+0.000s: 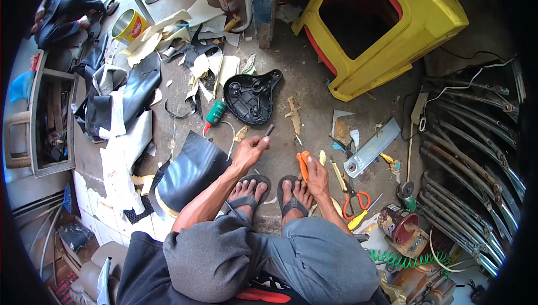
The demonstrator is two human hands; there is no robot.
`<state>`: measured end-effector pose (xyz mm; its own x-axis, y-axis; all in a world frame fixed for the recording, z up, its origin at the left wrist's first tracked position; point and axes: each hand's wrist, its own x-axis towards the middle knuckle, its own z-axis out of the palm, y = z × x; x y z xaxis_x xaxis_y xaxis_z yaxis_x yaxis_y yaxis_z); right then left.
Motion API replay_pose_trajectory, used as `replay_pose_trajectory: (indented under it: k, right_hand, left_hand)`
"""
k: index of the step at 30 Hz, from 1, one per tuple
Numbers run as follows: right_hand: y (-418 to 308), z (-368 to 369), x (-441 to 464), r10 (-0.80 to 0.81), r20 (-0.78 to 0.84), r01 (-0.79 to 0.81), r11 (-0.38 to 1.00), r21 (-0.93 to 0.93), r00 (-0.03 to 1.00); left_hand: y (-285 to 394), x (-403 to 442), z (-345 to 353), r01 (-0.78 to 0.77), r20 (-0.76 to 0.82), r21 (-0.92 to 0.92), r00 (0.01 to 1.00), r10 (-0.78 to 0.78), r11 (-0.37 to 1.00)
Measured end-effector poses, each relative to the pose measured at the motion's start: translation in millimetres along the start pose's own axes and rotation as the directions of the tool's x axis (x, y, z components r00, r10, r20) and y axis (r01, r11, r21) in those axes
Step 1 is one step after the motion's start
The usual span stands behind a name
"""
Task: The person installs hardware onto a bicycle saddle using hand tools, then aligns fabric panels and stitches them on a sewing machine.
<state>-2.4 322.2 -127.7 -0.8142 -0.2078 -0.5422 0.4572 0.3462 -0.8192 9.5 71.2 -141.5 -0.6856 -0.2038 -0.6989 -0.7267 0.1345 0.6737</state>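
Observation:
My left hand (pixel 249 153), its fingers closed, holds a small dark cylindrical piece (pixel 269 130) between thumb and fingers. In my right hand (pixel 315 176) are orange-handled pliers (pixel 304 163), their tip hard to make out. Just ahead of my hands a black bicycle saddle base (pixel 250 97) lies underside up on the floor. Beside it, to the left, rests a green bottle with a red cap (pixel 215 114). A black textured sheet (pixel 193 173), curved over something, is left of my left forearm. Both hands are above the floor near my sandalled feet.
Orange-handled scissors (pixel 356 203), a yellow screwdriver (pixel 358 219) and a metal plate (pixel 372 148) lie at the right. Metal tubes (pixel 465 181) are stacked farther right. A yellow stool (pixel 414 24) lies on its side ahead. Material scraps (pixel 126 114) cover the left; another person (pixel 67 10) sits far left.

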Motion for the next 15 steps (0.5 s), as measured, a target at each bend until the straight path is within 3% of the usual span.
replay_pose_trajectory:
  k: [3,5,9,11,14,15]
  right_hand:
    - [-2,1,-8,0.018,0.052,-0.022,0.996,0.082,0.998]
    - [-5,3,-14,0.039,0.081,-0.044,0.997,0.065,0.996]
    - [0,8,-21,0.030,0.153,-0.044,0.995,0.092,0.988]
    - [1,9,-20,0.018,0.147,-0.036,0.992,0.118,0.989]
    - [9,0,-14,0.123,0.131,-0.128,0.991,0.030,0.984]
    - [15,0,-8,-0.125,0.011,0.125,0.971,-0.205,0.992]
  left_hand:
    - [7,-1,13,-0.060,0.059,-0.030,0.996,0.061,0.998]
    - [8,1,25,-0.186,0.023,-0.062,0.982,0.187,0.981]
    - [22,-2,20,-0.125,0.126,0.031,0.985,0.120,0.992]
    - [22,-4,17,-0.116,0.080,0.029,0.990,0.114,0.993]
    - [15,-4,13,-0.105,0.015,-0.016,0.994,0.105,0.994]
    - [19,-6,10,-0.103,-0.004,-0.060,0.995,0.103,0.993]
